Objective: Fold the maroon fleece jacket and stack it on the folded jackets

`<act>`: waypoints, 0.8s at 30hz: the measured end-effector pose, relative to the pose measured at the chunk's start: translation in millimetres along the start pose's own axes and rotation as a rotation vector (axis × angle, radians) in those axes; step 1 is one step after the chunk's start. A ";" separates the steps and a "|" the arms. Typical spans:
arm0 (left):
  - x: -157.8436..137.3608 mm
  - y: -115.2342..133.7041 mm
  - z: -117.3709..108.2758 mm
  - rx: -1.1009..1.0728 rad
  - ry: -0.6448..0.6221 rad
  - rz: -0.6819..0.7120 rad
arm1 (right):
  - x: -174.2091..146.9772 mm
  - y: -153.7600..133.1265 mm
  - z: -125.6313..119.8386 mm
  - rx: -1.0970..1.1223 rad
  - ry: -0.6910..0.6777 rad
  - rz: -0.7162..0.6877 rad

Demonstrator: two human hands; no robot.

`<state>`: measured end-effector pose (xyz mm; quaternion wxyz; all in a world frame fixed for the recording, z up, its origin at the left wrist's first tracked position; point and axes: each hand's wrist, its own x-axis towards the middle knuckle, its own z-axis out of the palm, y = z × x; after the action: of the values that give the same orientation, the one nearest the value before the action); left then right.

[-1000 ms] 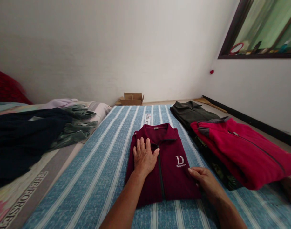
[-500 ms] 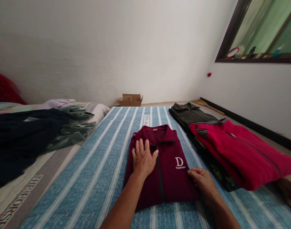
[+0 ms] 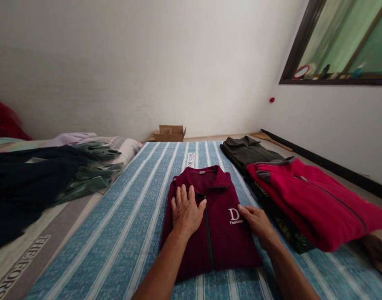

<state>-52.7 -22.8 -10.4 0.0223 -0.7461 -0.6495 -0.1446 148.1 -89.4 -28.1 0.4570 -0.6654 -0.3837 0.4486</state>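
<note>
Head view: folded maroon jacket [image 3: 209, 221] lies centre on the blue striped bed cover [image 3: 128, 233], collar away from the person, zip running down the middle, white "D Fashion" logo [image 3: 234, 215] on the right panel.

Left hand [image 3: 186, 210] is flat on the left panel, palm down, fingers [image 3: 181, 196] spread and extended, thumb close to the zip line. Pressing, not gripping anything.

Right hand [image 3: 256, 223] sits at the jacket's right edge just beside the logo, fingers loosely curled on the fabric. Can't tell whether it pinches the edge or only rests there.

Right of it: red fleece [image 3: 306, 204] on top of a dark patterned garment, with a folded olive shirt [image 3: 247, 150] behind. The fleece stack is near the right hand, close to touching the maroon jacket's edge.

Left: loose pile of dark navy and green clothes [image 3: 53, 175] on another cover, well apart. Cardboard box [image 3: 169, 133] on the floor by the far wall.

Risks, as I judge it:
- One-sided pull from the right hand could skew the fold or open the tucked sleeve underneath.
- The cover could bunch under the palm's pressure.
- The right forearm is close enough to snag the fleece stack.
</note>
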 end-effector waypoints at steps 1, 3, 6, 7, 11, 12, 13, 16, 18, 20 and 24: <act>0.1 -0.2 0.2 0.002 0.002 0.000 | 5.9 0.9 1.1 -0.012 -0.005 -0.011; 0.2 -0.7 0.5 0.005 0.002 0.001 | 16.5 5.5 3.1 -0.039 0.000 -0.036; 0.3 -0.9 0.1 0.007 -0.001 0.007 | 26.1 13.9 4.7 -0.088 0.062 -0.048; 0.4 -0.8 -0.2 0.008 -0.001 0.009 | 27.4 15.9 4.7 -0.097 0.076 -0.046; 1.0 0.3 -1.1 0.013 0.002 0.009 | 27.1 17.6 3.4 -0.135 0.109 -0.052; 1.2 0.5 -1.1 0.012 0.002 0.009 | 26.6 17.0 3.1 -0.143 0.114 -0.053; 1.4 0.7 -1.0 0.012 0.001 0.009 | 26.1 16.3 2.9 -0.150 0.118 -0.054; 1.8 0.9 -0.4 0.013 0.010 0.009 | 25.1 14.5 2.5 -0.168 0.123 -0.062; 1.5 1.1 -0.2 0.019 0.026 0.013 | 24.7 13.9 2.2 -0.176 0.123 -0.068; 1.0 1.4 -0.6 0.028 0.043 0.021 | 24.3 13.9 1.9 -0.181 0.122 -0.074; 0.5 3.4 -4.2 0.035 0.075 0.038 | 24.2 14.6 0.8 -0.182 0.115 -0.083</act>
<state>-50.1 -23.8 -5.8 0.0622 -0.7521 -0.6362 -0.1607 156.1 -71.1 -48.1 0.4341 -0.7124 -0.4231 0.3535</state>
